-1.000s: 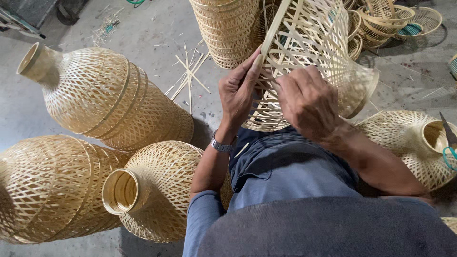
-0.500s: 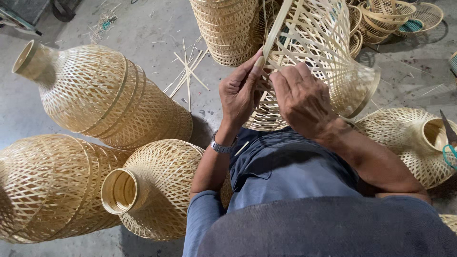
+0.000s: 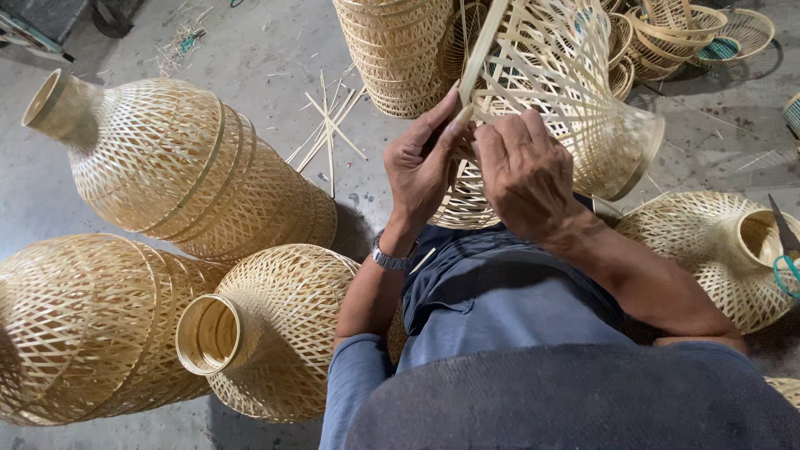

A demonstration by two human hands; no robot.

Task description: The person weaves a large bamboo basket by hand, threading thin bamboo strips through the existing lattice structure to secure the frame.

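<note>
- our half-made woven basket [image 3: 575, 92] sits on our lap, just past both hands, leaning away from us.
- our left hand [image 3: 425, 162] pinches a flat bamboo strip [image 3: 482, 46] that sticks up from the basket.
- our right hand [image 3: 525, 171] presses closed on the weave beside it.
- finished bottle-shaped baskets [image 3: 192, 179] lie on the floor [image 3: 250, 58] to our left.

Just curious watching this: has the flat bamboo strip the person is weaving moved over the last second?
Cannot tell: the strip still leans across the unfinished basket, left hand pinching it.

Both hands [image 3: 479, 162] raised together, fingers pinching.
</note>
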